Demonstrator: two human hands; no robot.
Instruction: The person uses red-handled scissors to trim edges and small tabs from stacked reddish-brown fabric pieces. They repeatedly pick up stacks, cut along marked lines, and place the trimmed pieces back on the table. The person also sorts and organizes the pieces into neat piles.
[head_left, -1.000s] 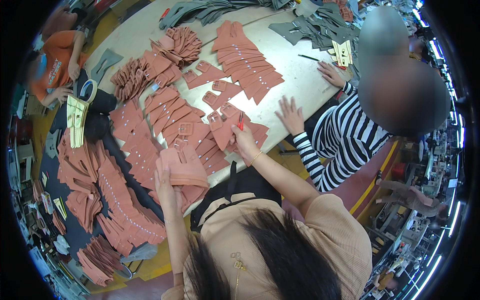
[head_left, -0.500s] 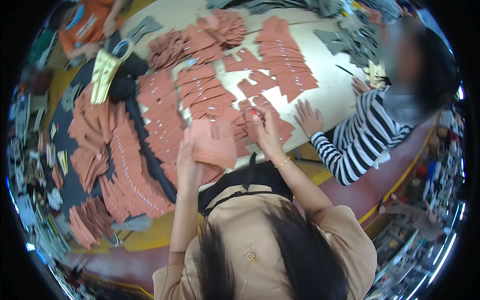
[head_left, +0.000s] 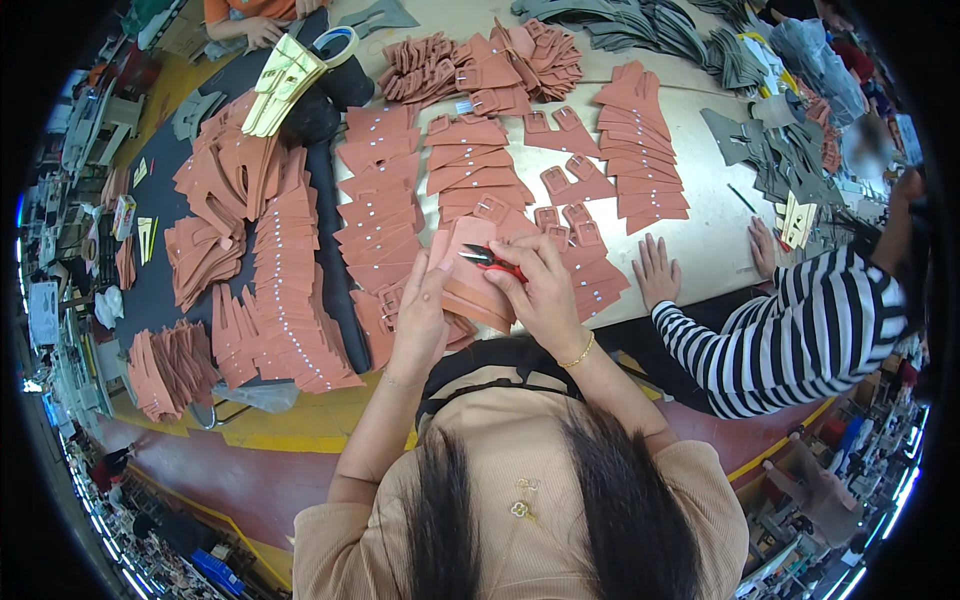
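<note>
left hand [head_left: 421,314] gripping, right hand [head_left: 541,284] curled (close together).

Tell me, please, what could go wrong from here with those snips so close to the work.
The snips in the right hand point toward the left hand, so a slip might nick it. Their blades also sit over the pink pieces held by the left hand, and could scratch or cut them.
</note>
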